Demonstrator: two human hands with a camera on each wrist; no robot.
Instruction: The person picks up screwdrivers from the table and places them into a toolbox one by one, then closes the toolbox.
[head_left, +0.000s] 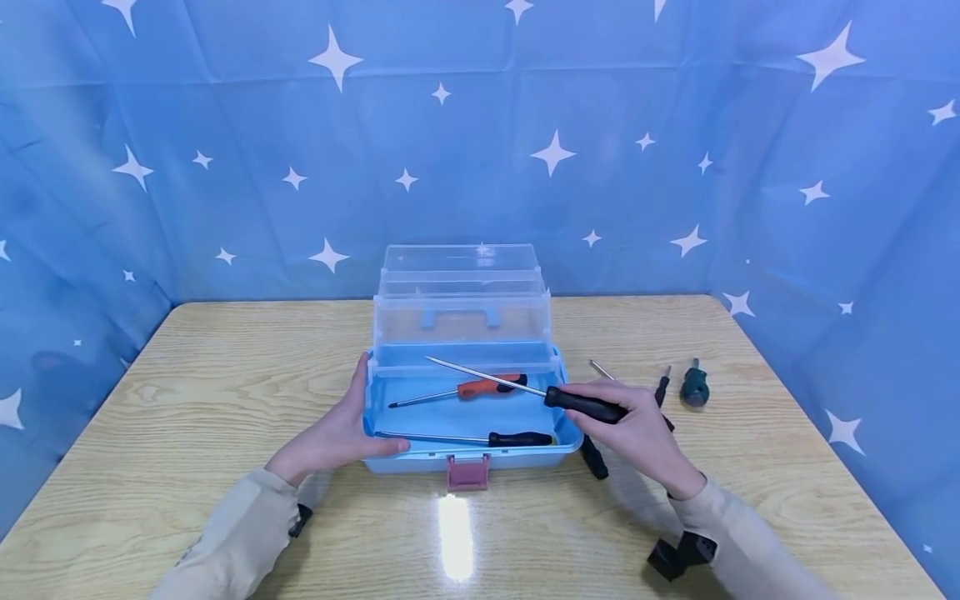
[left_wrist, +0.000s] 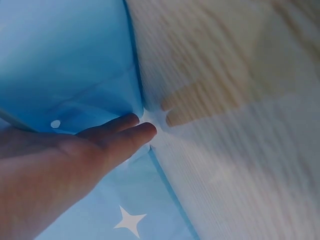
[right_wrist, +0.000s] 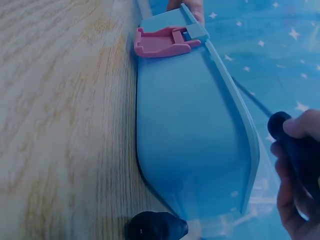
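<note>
A light blue toolbox (head_left: 427, 464) has its clear lid (head_left: 461, 283) raised at the back and a pink latch (head_left: 468, 473) in front. My left hand (head_left: 345, 433) holds its left end, thumb over the front rim and fingers along the side wall. My right hand (head_left: 630, 421) grips a screwdriver by its black handle (head_left: 581, 404), blade slanting left over the box. Inside lie an orange-and-black screwdriver (head_left: 483, 387) and a black-handled screwdriver (head_left: 521, 439). The right wrist view shows the gripped black handle (right_wrist: 300, 155) beside the box's front wall (right_wrist: 190, 120).
Right of the box on the wooden table (head_left: 225, 375) lie a stubby green screwdriver (head_left: 695, 386), a small black screwdriver (head_left: 663, 388) and another black handle (head_left: 594, 458). A metal shaft (head_left: 602, 369) shows behind my right hand. Blue star-patterned cloth (head_left: 480, 125) surrounds the table.
</note>
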